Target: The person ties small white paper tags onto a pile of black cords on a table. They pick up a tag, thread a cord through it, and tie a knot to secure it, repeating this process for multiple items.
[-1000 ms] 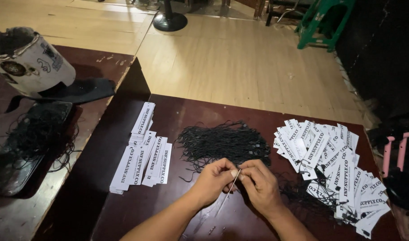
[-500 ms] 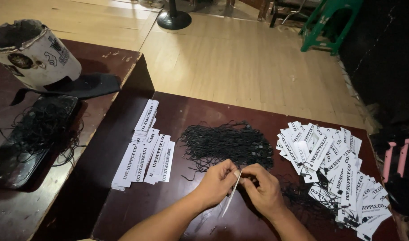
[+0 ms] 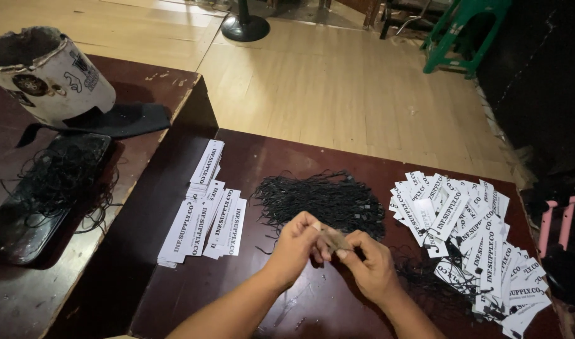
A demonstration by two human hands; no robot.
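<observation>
Your left hand [image 3: 297, 246] and right hand [image 3: 370, 267] met over the dark brown wooden surface [image 3: 268, 163], both grips pinching one small pale paper tag [image 3: 332, 238] between fingertips, just in front of the tangled pile of black strings [image 3: 325, 198]. A neat row of white rectangular tags with black print [image 3: 206, 210] lay to your left; a loose heap of the same tags [image 3: 472, 232] spread toward the right edge. Bare surface remained near you.
</observation>
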